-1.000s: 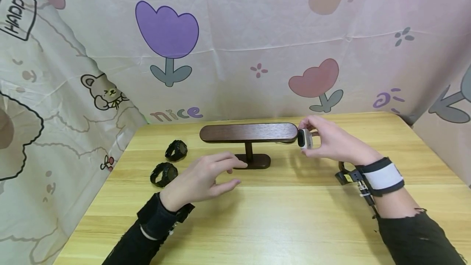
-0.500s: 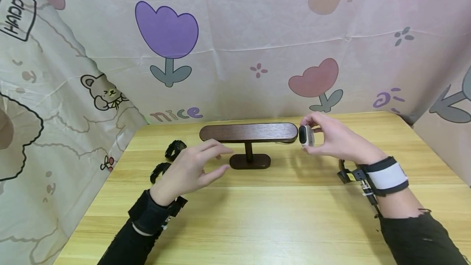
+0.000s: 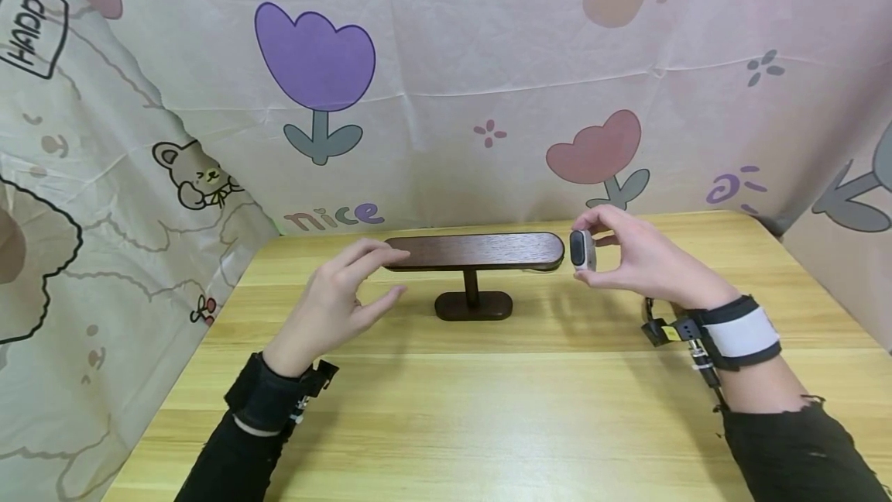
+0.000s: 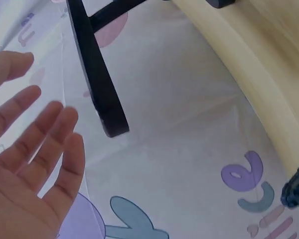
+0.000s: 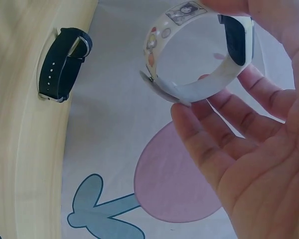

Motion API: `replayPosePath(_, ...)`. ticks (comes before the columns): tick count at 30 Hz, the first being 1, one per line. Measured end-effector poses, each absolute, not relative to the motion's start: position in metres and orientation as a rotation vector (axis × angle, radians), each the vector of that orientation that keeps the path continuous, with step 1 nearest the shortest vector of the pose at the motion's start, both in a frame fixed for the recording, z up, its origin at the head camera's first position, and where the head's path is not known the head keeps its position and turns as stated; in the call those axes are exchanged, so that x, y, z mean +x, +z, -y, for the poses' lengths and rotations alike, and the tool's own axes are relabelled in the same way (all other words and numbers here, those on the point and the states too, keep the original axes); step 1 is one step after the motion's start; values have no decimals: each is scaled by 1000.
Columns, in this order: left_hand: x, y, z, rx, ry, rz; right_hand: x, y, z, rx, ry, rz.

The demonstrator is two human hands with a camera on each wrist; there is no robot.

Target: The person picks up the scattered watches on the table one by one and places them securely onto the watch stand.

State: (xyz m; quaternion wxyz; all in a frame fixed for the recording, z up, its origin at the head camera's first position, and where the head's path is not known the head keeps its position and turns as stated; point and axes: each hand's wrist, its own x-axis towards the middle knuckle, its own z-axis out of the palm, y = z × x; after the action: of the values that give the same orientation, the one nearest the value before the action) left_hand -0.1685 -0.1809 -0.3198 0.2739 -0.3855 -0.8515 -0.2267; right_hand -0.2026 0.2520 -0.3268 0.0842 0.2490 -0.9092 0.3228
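I cannot view the full left end of the dark-brown T-shaped wooden stand (image 3: pixel 481 251); the left hand (image 3: pixel 320 312) covers part. Left of the stand, my left wrist view crops a dark, textured object (image 4: pixel 298 191), unidentifiable. Right of the stand, the right hand (image 5: pixel 254 144) conceals part of the white, ring-shaped, printed wristwatch (image 5: pixel 194 92).

Two words I can read: "HAPPY" (image 3: pixel 29 25) and "nice" (image 3: pixel 334 216)
"HAPPY" is black, running bottom to top inside a black-outlined sign (image 3: pixel 52 56) on the left-hand cloth (image 3: pixel 114 250); "nice" is lowercase, pinkish n, purple e, on the back cloth (image 3: pixel 453 45) just above the table (image 3: pixel 530 417) edge. Left wrist cam gets "nice" too, tipped over and cut off at the bottom.
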Motion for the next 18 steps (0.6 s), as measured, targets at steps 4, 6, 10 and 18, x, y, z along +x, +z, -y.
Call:
replayPosePath(4,-171,-320,184,-950,-558,2304,-201,-325,-253,742,977,2715)
replayPosePath(6,-172,-321,185,-914,-554,2313,-201,-324,-253,746,976,2706)
replayPosePath(10,-176,-324,188,-858,-566,2333,-200,-323,-253,752,960,2692)
replayPosePath(18,-183,-328,192,-811,-604,2385,-199,-322,-251,773,1016,2639)
